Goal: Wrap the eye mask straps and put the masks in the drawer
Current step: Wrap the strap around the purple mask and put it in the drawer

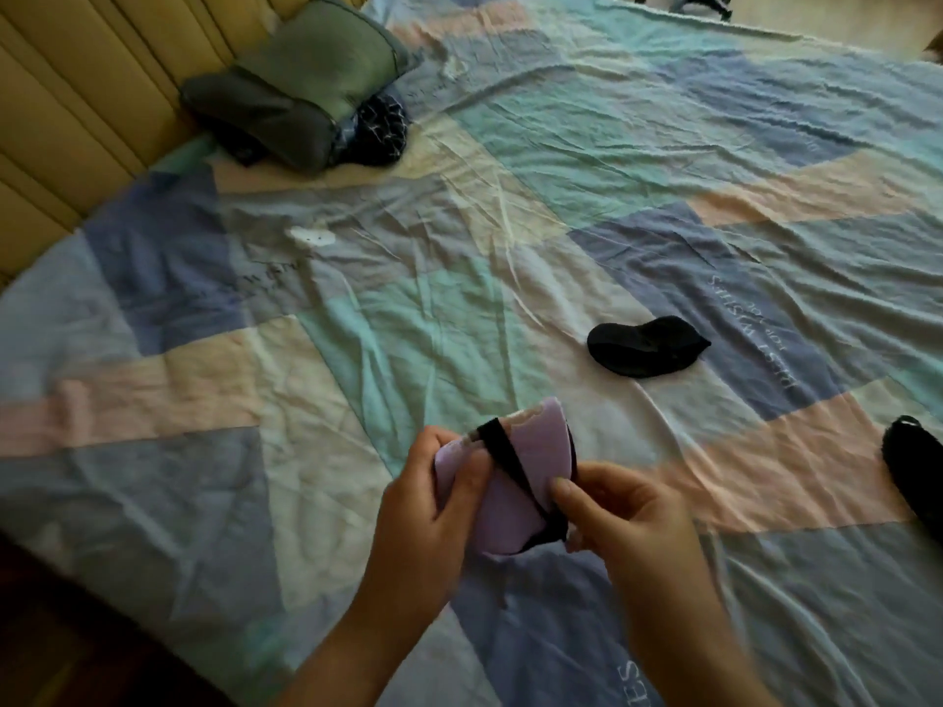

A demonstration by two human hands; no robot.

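A lilac eye mask (515, 482) is held above the bed, low in the middle of the head view. My left hand (433, 497) grips its left end with the thumb on top. A black strap (510, 456) runs slantwise across the mask's face, and my right hand (617, 507) pinches that strap at the mask's lower right corner. A black eye mask (645, 345) lies on the bed further away to the right. Another black mask (916, 474) lies at the right edge, partly cut off. No drawer is in view.
A patchwork bedspread (459, 278) in blue, teal and pink covers the bed. Green and dark pillows (301, 89) with dark patterned fabric sit at the far left by a padded beige headboard (76, 94). A small white thing (312, 237) lies on the spread.
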